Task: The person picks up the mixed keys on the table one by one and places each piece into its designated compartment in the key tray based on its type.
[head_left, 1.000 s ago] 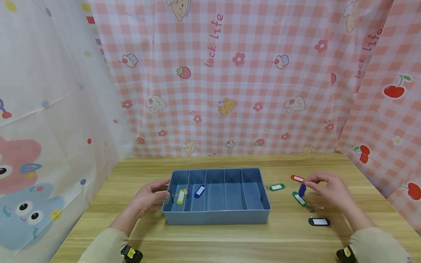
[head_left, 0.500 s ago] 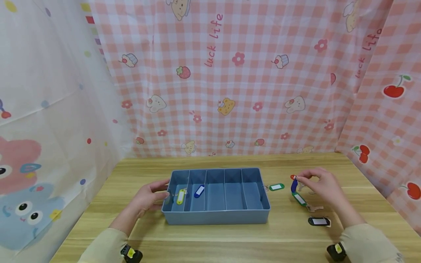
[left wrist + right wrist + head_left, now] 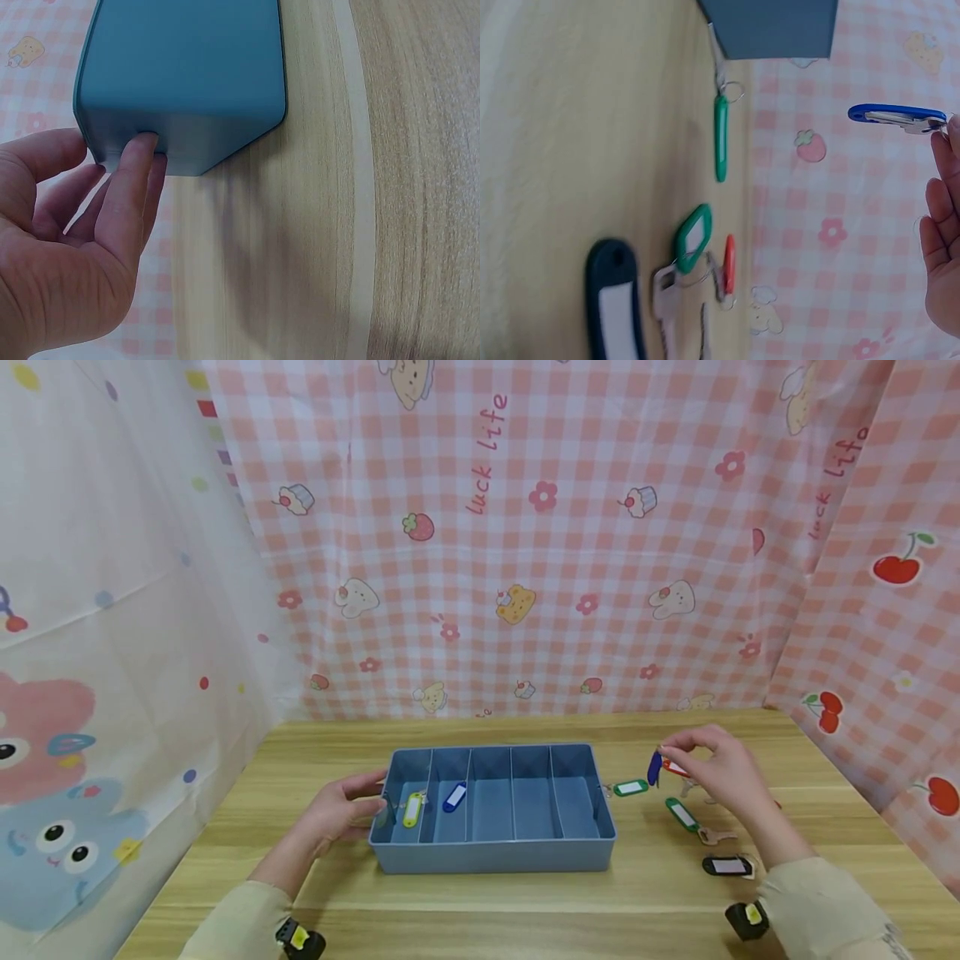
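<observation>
A blue key tag (image 3: 655, 768) is pinched at the fingertips of the right hand (image 3: 716, 771) and held in the air, right of the blue divided tray (image 3: 495, 856) and above the wooden table (image 3: 480, 910). The left hand (image 3: 339, 808) is laid against the tray's left end wall, fingers straight and relaxed, nothing gripped. Open tabletop is left between the tray's right wall and the loose tags: a green tag (image 3: 631, 787) just beside the wall, a second green tag (image 3: 682, 814) nearer, a red tag (image 3: 675, 768) partly hidden by the held one, a black tag (image 3: 726, 865) nearest. The three right compartments are seen bare; a yellow tag (image 3: 412, 808) and another blue tag (image 3: 454, 796) lie in the two left ones. Bare table is also seen near the tray's front edge. In the left wrist view a fingertip (image 3: 142, 142) is shown touching the tray's outer wall, not curled round it. In the right wrist view the held tag is seen clear of the table, with a key at its end.
</observation>
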### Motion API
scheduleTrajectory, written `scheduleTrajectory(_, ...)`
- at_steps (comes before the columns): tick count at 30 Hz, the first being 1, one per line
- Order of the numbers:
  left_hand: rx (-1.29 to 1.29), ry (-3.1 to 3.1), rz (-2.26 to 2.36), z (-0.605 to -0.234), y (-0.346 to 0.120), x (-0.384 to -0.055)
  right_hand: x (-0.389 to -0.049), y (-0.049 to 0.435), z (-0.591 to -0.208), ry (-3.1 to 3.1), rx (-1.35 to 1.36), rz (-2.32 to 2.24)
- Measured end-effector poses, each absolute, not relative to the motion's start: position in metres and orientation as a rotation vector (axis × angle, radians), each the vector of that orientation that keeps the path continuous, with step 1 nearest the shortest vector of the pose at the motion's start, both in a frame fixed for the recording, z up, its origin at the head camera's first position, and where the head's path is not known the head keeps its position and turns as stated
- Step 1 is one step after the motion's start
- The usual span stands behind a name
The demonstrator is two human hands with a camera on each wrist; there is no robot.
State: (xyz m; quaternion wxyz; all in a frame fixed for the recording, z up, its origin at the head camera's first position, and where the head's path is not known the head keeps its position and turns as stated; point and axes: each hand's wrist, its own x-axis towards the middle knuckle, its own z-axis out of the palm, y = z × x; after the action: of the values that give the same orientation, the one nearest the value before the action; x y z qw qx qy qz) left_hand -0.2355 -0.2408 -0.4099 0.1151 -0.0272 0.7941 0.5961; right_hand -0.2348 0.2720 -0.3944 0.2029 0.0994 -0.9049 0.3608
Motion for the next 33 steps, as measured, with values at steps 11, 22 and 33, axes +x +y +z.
scheduleTrajectory(11,-0.073,2.33,1.748,-0.412,-0.242,-0.236,-0.24,0.253,-0.38,-2.501,0.278,1.057)
scheduleTrajectory(22,-0.079,2.328,1.752,-0.411,-0.241,-0.236,-0.244,0.228,-0.364,-2.465,0.335,1.14)
scheduleTrajectory(33,-0.074,2.347,1.723,-0.41,-0.241,-0.237,-0.248,0.203,-0.357,-2.461,0.376,1.168)
